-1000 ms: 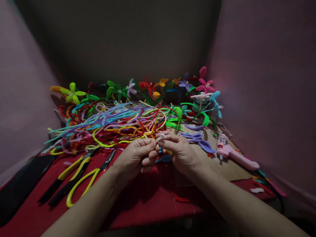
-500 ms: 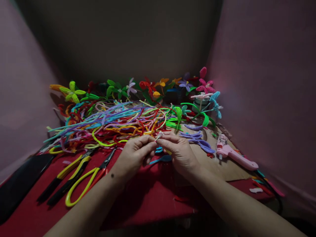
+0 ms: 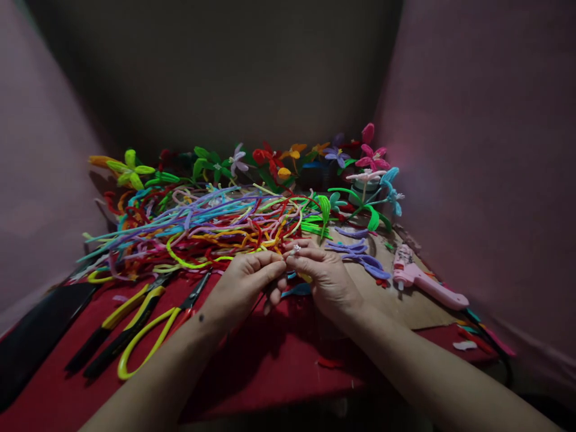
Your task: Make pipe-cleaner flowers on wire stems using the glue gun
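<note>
My left hand (image 3: pixel 256 275) and my right hand (image 3: pixel 326 273) meet fingertip to fingertip over the front of the table. Between the thumb and fingers of my right hand sits a small white bunch of flower stamens (image 3: pixel 295 250), its tips pointing up. My left thumb and forefinger are pinched together against the right fingertips; what they hold is hidden. Just beyond both hands lies a heap of coloured pipe cleaners (image 3: pixel 216 225). Partly behind my right hand, a blue pipe-cleaner piece (image 3: pixel 297 290) lies on the red cloth.
Pliers (image 3: pixel 123 324) and scissors (image 3: pixel 157 336) lie on the left beside a black flat object (image 3: pixel 40 336). A pink glue gun (image 3: pixel 425 279) rests on cardboard (image 3: pixel 405 312), near purple petals (image 3: pixel 366 264). Pipe-cleaner flowers (image 3: pixel 270 162) stand along the back, with walls on both sides.
The white stamens have turned more upright and moved slightly right, closer over my right fingers. My left hand's lower fingers have uncurled a little. The whole view has shifted slightly.
</note>
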Demonstrator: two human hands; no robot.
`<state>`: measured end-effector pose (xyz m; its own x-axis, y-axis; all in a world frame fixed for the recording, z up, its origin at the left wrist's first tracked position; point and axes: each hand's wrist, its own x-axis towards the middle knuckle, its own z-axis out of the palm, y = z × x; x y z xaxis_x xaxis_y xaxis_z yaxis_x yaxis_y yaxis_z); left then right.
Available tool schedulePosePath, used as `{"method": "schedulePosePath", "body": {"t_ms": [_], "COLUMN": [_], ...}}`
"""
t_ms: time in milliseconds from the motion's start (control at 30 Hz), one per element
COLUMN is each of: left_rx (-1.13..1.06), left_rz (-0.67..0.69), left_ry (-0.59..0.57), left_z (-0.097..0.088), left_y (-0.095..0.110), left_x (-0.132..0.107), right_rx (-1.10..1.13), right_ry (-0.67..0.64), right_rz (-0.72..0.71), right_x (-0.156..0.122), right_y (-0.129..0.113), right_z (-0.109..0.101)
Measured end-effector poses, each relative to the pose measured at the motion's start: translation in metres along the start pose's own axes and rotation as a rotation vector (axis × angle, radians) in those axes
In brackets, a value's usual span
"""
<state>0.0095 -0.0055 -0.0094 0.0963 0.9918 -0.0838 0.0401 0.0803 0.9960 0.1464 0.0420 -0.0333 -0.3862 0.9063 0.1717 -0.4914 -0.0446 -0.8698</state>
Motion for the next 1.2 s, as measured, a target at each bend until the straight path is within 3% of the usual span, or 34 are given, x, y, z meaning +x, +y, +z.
{"method": "schedulePosePath", "body": {"t_ms": [100, 167, 367, 533, 733, 900, 967, 1033, 1133, 1200], "left_rx": [0.315, 0.35, -0.172, -0.482, -0.618, -0.565, -0.46, -0.225, 0.281, 0.552], "left_rz": [0.243, 0.277, -0.034, -0.172, -0.235, -0.262, -0.237, -0.127, 0.198, 0.417], "left_ry": [0.257, 0.306, 0.061, -0.121, -0.261, -0.29, -0.243, -0.103, 0.197, 0.32], "left_z": [0.012, 0.015, 0.001, -0.002, -0.006, -0.01, -0.008, -0.005, 0.002, 0.005], "left_y": [0.003, 0.004, 0.004, 0.005, 0.001, 0.001, 0.003, 0.004, 0.0, -0.005], "left_x": [-0.004, -0.005, -0.003, -0.002, 0.003, 0.003, 0.002, 0.001, -0.002, -0.004], "right_rx": [-0.069, -0.09, -0.085, -0.019, 0.066, 0.075, 0.094, 0.09, 0.066, 0.043], "right_ry": [0.051, 0.044, -0.09, -0.133, -0.195, -0.126, -0.073, -0.018, 0.068, 0.086], "right_rz": [-0.059, -0.087, -0.026, 0.044, 0.144, 0.142, 0.13, 0.121, 0.099, 0.084], "right_x": [-0.001, -0.001, -0.001, -0.001, 0.0, 0.001, 0.001, 0.001, 0.002, 0.002], "right_y": [0.002, 0.002, -0.004, -0.007, -0.004, -0.004, -0.003, 0.0, 0.005, 0.007], "right_z": [0.002, 0.002, 0.001, 0.0, 0.0, 0.0, 0.0, 0.0, 0.0, -0.001]}}
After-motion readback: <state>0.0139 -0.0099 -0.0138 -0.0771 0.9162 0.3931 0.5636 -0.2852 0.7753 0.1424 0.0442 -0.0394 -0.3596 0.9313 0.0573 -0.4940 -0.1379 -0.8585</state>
